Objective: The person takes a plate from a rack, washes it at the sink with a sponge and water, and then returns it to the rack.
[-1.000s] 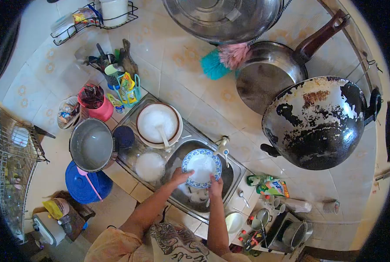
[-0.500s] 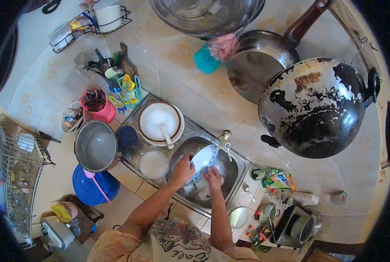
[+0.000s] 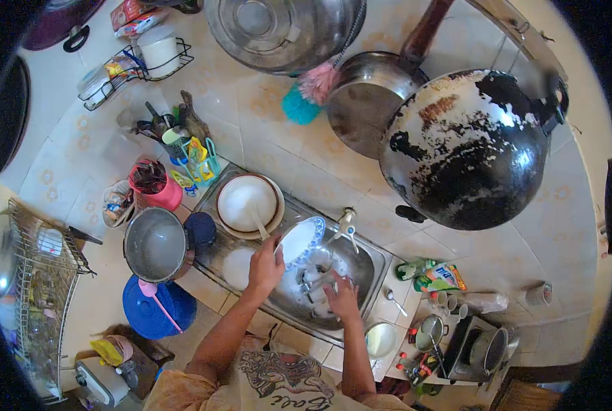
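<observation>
My left hand (image 3: 267, 266) grips the lower left rim of a white plate with a blue patterned border (image 3: 302, 242), tilted over the sink basin (image 3: 369, 277). Lower in the basin, my right hand (image 3: 341, 298) has its fingers curled at a clear, glass-like piece among suds and wet dishes (image 3: 314, 274); what exactly it holds I cannot tell. The faucet (image 3: 346, 222) stands just beyond the plate. Left of it, a brown-rimmed bowl of suds (image 3: 278, 205) rests on the drainboard, with a pale handle (image 3: 258, 222) sticking out.
A grey pot (image 3: 156, 244) and blue lidded tub (image 3: 158, 308) stand left of the sink. On the right are a green detergent pack (image 3: 441, 277), a spoon (image 3: 396, 301), a white bowl (image 3: 381, 340) and a stove (image 3: 467, 359). A blackened wok (image 3: 467, 154) hangs on the wall.
My right hand has let go of the plate and moved down into the basin. The left hand has brought the plate slightly left and up. The camera view has shifted a little.
</observation>
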Available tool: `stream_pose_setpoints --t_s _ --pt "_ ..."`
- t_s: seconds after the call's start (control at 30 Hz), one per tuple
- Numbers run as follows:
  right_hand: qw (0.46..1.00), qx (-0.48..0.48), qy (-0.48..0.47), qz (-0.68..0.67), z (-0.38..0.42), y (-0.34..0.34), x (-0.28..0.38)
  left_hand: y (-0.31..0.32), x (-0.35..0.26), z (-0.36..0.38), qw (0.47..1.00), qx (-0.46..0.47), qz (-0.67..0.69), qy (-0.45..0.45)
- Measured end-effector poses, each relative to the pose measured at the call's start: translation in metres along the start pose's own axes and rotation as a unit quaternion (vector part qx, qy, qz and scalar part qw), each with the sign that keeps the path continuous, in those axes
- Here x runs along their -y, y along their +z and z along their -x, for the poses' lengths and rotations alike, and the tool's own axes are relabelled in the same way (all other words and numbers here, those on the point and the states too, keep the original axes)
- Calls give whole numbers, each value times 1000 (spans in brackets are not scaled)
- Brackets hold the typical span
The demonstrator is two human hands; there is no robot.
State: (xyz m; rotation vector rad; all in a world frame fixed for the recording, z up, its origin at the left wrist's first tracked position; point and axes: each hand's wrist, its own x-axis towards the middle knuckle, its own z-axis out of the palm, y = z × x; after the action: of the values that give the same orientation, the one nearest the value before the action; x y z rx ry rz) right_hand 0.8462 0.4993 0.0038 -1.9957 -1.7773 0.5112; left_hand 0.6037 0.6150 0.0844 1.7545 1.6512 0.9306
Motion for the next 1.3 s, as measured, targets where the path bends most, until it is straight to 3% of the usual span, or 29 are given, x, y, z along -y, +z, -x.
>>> stream_pose_setpoints --t_s 0.07,0.1,0.17,0.2,0.27,0.37,0.4,0.53,0.57,0.63,0.67,0.7,0.77,0.87,0.9,0.93,1.0,1.07,1.1,1.13,1.2,1.23,1.3 --pt "990 -12 -38 134 1 -31 30 4 13 4 1000 11 -8 25" --pt "990 -20 -41 134 -3 -35 30 0 11 -2 998 15 -18 50" --pt "978 -49 -27 -199 -3 -46 31 -13 1 0 995 30 24 89" --pt "978 -52 -21 -199 -1 -50 34 -20 -4 6 990 51 65 118" --pt "937 -111 11 -330 -6 -59 41 -24 -6 6 985 86 90 119" --pt "959 -91 -35 -267 -11 -66 38 -25 1 6 973 145 131 126" --pt "954 -39 -19 -297 -14 -75 44 -29 -5 3 965 175 147 127" --pt "927 10 -60 -369 -9 -94 65 -50 -37 18 934 243 202 167" --pt "929 -26 -103 -353 -6 -93 63 -58 -44 18 934 241 199 173" --pt "928 -66 -148 -335 0 -100 73 -68 -57 17 926 168 93 324" --pt "938 -118 -158 -285 6 -104 79 -64 -46 14 925 135 83 347" --pt "943 -168 -166 -236 15 -112 91 -70 -53 16 924 133 81 348" --pt "935 -208 -209 -196 22 -128 106 -84 -74 18 936 39 61 345" --pt "885 -330 -317 -89 26 -134 106 -73 -67 15 941 20 83 327" --pt "883 -332 -319 -89 30 -133 105 -69 -65 14 942 8 88 324" --pt "898 -323 -279 -111 37 -131 103 -58 -52 15 942 5 86 325" --pt "913 -303 -192 -195 47 -126 108 -41 -3 20 963 7 -53 263" --pt "912 -289 -111 -268 57 -105 96 -40 17 35 977 81 104 167" --pt "913 -285 -80 -281 64 -83 74 -49 16 49 967 57 192 157" --pt "911 -296 -21 -286 76 -70 63 -65 12 67 966 41 190 168" --pt "874 -225 113 -416 72 11 -27 -101 20 100 976 -11 141 168" --pt "844 -184 314 -394 71 -13 3 -121 19 122 987 -2 150 59" --pt "935 -193 60 -292 88 -44 34 -138 68 164 989 -87 100 62"
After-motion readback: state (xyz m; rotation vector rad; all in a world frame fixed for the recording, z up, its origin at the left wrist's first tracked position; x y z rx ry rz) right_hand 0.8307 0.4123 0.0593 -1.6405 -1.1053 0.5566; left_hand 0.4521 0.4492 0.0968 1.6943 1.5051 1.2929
